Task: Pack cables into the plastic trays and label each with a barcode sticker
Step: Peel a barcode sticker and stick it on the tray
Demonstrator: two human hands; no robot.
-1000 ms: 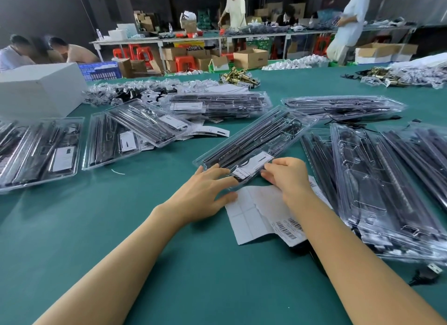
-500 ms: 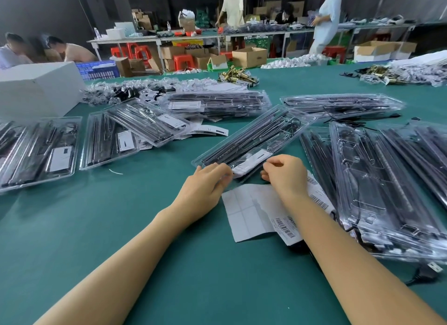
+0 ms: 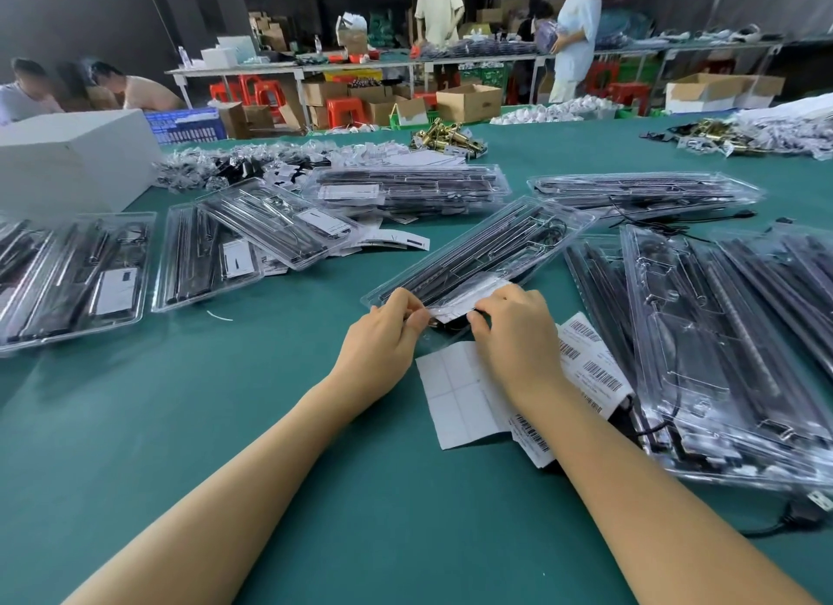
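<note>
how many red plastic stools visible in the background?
At least 4: two side by side under the far table's left end, one among the cardboard boxes, one right of the person in white. Other red shapes under the table may be more.

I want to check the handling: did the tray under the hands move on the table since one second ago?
Cannot tell. The tray keeps about the same place relative to the neighbouring trays; the small shift fits camera motion.

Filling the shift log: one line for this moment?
step: labelling | both hands pinch sticker on tray | sticker sheets below
</note>
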